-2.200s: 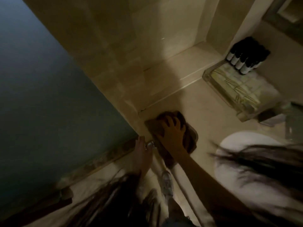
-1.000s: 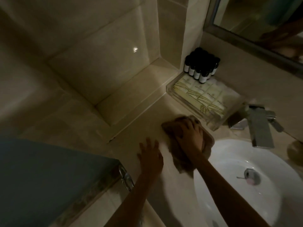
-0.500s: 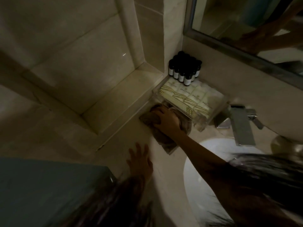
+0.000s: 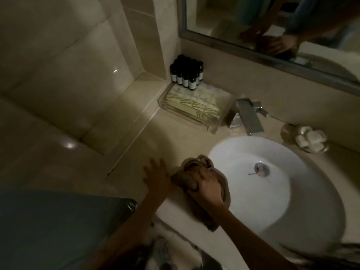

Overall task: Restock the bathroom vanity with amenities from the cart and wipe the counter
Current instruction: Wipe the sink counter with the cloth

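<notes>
A brown cloth (image 4: 194, 168) lies bunched on the beige counter (image 4: 169, 137) at the left rim of the white sink (image 4: 292, 201). My right hand (image 4: 208, 187) grips the cloth from above, fingers curled into its folds. My left hand (image 4: 155, 177) rests flat on the counter just left of the cloth, fingers spread. A clear tray (image 4: 212, 127) of wrapped amenity packets sits at the back of the counter. Several small dark bottles (image 4: 186, 74) stand in the corner behind it.
A square chrome faucet (image 4: 248, 115) stands behind the sink. A dish of white soaps (image 4: 309, 139) sits to its right. A mirror (image 4: 272, 26) hangs above. A raised tiled ledge (image 4: 124, 110) borders the counter on the left. A dark panel (image 4: 54, 227) fills the lower left.
My right hand has dragged the cloth from beside the tray back toward the counter's front edge by the sink. My left hand stays flat on the counter.
</notes>
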A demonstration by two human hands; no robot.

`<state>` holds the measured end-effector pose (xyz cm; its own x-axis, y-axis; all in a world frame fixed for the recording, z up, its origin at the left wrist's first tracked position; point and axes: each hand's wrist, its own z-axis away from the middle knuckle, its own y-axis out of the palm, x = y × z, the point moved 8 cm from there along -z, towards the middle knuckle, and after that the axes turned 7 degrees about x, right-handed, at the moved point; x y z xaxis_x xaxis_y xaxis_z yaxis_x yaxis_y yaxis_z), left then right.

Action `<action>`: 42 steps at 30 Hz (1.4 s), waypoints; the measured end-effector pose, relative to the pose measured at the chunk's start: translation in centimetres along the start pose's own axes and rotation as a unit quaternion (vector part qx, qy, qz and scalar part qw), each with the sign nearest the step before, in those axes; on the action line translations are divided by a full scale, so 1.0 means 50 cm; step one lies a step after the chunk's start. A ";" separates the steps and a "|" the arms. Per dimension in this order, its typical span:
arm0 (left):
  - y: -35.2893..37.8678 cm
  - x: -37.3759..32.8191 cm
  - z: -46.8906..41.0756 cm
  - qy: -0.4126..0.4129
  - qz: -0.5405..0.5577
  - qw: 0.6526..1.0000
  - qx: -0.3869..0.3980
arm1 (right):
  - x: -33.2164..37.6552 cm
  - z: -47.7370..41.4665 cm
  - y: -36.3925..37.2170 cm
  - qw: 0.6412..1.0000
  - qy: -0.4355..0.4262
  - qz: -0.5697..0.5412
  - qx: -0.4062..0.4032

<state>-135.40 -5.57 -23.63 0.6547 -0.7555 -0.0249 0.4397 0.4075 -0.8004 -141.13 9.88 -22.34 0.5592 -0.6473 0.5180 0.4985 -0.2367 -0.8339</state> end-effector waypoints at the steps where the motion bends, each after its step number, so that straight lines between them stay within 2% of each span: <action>1: -0.004 -0.001 0.001 -0.001 0.018 1.000 0.003 | 0.013 0.042 0.007 1.000 0.001 -0.010 -0.015; 4: -0.001 0.001 0.008 0.021 0.051 0.998 -0.016 | 0.042 0.179 0.030 0.997 0.019 -0.020 -0.070; 7: 0.025 -0.043 0.050 0.155 0.034 0.984 -0.079 | 0.034 0.303 0.054 0.990 0.073 -0.014 -0.120; 9: 0.065 -0.106 0.114 0.268 0.046 0.958 -0.086 | 0.022 0.382 0.063 0.981 0.117 0.014 -0.153; 11: 0.111 -0.185 0.197 0.373 0.084 0.923 -0.048 | 0.000 0.459 0.065 0.965 0.184 0.020 -0.185; 15: 0.185 -0.301 0.349 0.509 0.101 0.854 0.025 | -0.046 0.569 0.058 0.908 0.345 -0.011 -0.236; 17: 0.217 -0.322 0.386 0.526 0.105 0.842 0.056 | -0.050 0.577 0.060 0.883 0.390 -0.035 -0.259; 20: 0.250 -0.308 0.404 0.522 0.114 0.841 0.088 | -0.038 0.546 0.056 0.862 0.412 -0.059 -0.289; 27: 0.242 -0.276 0.357 0.477 0.142 0.866 0.052 | -0.041 0.520 0.064 0.886 0.371 -0.049 -0.275; 30: 0.271 -0.324 0.407 0.490 0.130 0.860 0.055 | -0.069 0.546 0.061 0.895 0.334 -0.060 -0.291; 33: 0.303 -0.406 0.467 0.526 0.111 0.841 0.064 | -0.137 0.621 0.036 0.883 0.340 -0.053 -0.320; 36: 0.330 -0.509 0.537 0.591 0.065 0.801 0.075 | -0.239 0.755 -0.005 0.858 0.391 -0.047 -0.328; 37: 0.341 -0.542 0.547 0.596 0.062 0.797 0.079 | -0.277 0.811 -0.026 0.847 0.415 -0.050 -0.329; 40: 0.377 -0.613 0.514 0.552 0.068 0.828 0.072 | -0.400 1.000 -0.095 0.792 0.505 -0.044 -0.341; 42: 0.397 -0.622 0.471 0.528 0.032 0.848 0.045 | -0.476 1.109 -0.134 0.750 0.557 -0.047 -0.354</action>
<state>-132.56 38.12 -24.62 -0.2148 -0.7494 -0.6263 0.4997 0.4667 -0.7297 -121.05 67.06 -18.52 -0.5540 -0.7131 0.4296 -0.1962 -0.3896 -0.8998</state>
